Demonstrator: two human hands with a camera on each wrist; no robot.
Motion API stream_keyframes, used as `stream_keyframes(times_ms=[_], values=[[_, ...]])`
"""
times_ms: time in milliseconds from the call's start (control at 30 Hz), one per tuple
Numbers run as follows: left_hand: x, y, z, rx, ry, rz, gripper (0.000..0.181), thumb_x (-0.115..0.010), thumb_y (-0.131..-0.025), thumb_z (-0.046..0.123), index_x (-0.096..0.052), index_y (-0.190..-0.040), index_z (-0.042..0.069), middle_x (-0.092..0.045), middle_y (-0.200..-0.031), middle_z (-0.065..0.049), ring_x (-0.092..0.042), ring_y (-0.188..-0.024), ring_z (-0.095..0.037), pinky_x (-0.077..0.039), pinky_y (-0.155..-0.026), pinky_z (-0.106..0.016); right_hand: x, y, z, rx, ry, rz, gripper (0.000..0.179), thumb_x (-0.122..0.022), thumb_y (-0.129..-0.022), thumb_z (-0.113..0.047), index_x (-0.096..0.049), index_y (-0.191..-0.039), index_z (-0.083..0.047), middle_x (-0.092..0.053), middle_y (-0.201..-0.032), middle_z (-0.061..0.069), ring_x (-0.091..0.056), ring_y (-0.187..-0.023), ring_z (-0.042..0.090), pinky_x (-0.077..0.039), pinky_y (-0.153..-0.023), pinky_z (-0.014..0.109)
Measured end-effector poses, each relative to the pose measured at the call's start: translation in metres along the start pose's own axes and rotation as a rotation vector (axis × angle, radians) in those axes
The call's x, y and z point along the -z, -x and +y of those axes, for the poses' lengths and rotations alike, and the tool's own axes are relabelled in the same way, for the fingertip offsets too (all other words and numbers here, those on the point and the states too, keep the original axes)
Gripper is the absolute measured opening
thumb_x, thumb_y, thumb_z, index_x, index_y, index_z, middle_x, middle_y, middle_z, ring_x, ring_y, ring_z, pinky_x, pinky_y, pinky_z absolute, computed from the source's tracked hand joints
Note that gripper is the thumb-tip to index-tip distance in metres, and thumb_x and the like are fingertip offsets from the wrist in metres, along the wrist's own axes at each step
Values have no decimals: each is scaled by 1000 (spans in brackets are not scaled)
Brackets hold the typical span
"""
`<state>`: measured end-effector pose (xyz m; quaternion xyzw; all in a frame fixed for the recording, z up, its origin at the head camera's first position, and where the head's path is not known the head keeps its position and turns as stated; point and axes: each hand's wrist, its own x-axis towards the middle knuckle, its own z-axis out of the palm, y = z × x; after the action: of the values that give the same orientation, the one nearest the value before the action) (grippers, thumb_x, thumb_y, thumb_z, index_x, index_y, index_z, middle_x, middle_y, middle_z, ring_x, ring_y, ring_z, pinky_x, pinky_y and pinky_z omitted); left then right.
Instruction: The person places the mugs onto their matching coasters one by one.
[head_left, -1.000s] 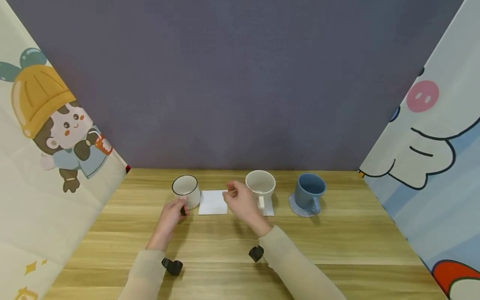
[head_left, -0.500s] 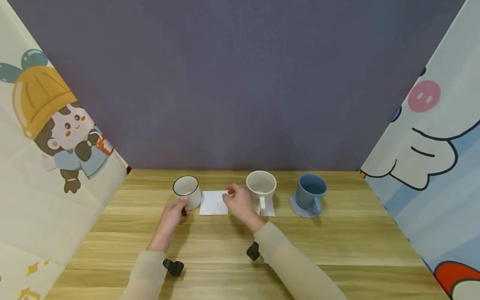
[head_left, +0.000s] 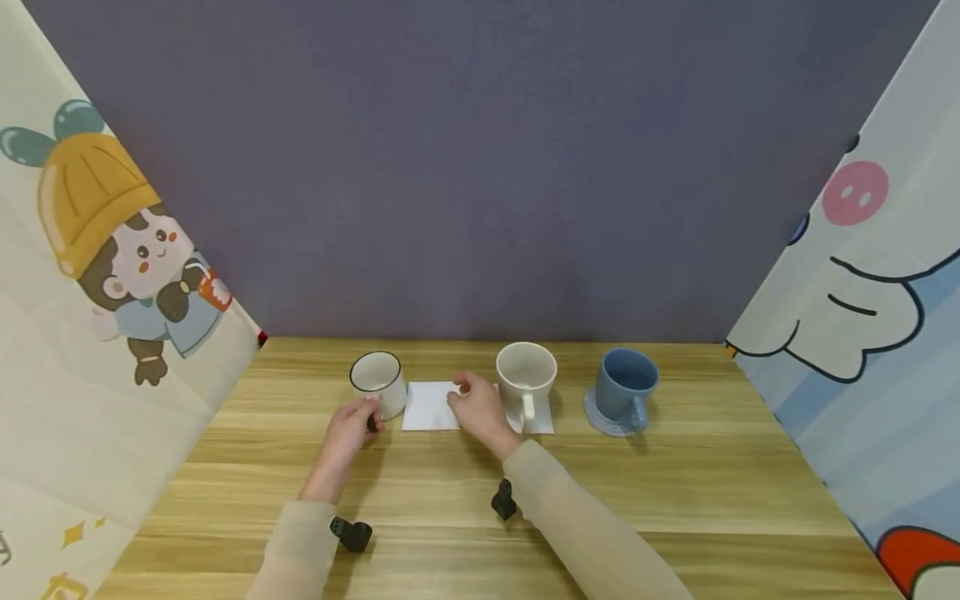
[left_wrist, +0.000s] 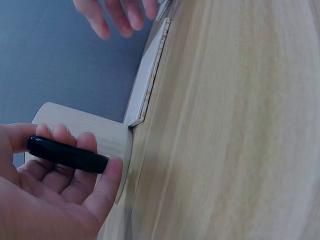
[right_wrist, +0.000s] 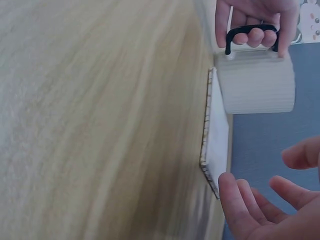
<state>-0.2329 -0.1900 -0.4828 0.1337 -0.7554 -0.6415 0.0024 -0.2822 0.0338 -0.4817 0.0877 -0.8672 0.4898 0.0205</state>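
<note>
My left hand (head_left: 348, 429) grips the black handle (left_wrist: 67, 155) of a white mug (head_left: 392, 398) with a dark rim. Upright at the back left, the mug is just left of a square white coaster (head_left: 429, 407); whether its base touches the table I cannot tell. At the coaster's right edge, my right hand (head_left: 482, 412) hovers with thumb and fingers apart, holding nothing. From the right wrist view, its fingertips (right_wrist: 227, 187) appear close to the coaster's corner. A cream cup (head_left: 527, 375) stands right of that hand on another white coaster (head_left: 543, 418), partly hidden.
Farther right, a blue mug (head_left: 628, 383) stands on a round blue-grey coaster (head_left: 604, 422). A grey panel (head_left: 480, 167) rises behind the wooden table (head_left: 420, 517). Printed cloths (head_left: 187, 400) hang at both sides. Each wrist carries a small black camera (head_left: 352, 535).
My right hand has shifted slightly left and lower toward the coaster. My left hand still holds the mug in the same place. The head view has drifted a little.
</note>
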Motion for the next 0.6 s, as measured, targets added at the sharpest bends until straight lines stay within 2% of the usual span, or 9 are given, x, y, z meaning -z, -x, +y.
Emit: stream_keyframes(times_ms=[267,367,500,600], values=[[-1,0,1,7,9,1,41,-49,-108,33,-59,-89,-2,-59,-87,-9,-58,-87,-24,-50,-81,-37,-5,-5,8,-18,11,-22,33,-64,-89,-14,-68,-118,1,-68,-111,19,-63,-103,34,-51,-90,49],[-1,8,13,15,12,-11,38,-48,-108,28,-59,-86,0,-59,-86,-10,-58,-87,-24,-50,-83,-40,-7,-7,10,-25,4,-34,34,-64,-89,-13,-67,-120,2,-68,-113,20,-63,-106,33,-51,-93,48],[-2,7,12,14,8,-13,38,-48,-108,28,-59,-89,-2,-59,-87,-10,-58,-87,-25,-50,-85,-40,-10,-10,13,-38,-1,-31,37,-64,-88,-11,-66,-122,3,-68,-114,19,-64,-108,32,-50,-96,47],[-1,-1,0,3,7,0,41,-49,-108,33,-59,-92,-4,-58,-88,-9,-58,-87,-24,-51,-83,-37,-11,-11,15,-48,-6,-35,37,-64,-86,-10,-67,-121,3,-68,-114,19,-64,-109,33,-50,-96,47]])
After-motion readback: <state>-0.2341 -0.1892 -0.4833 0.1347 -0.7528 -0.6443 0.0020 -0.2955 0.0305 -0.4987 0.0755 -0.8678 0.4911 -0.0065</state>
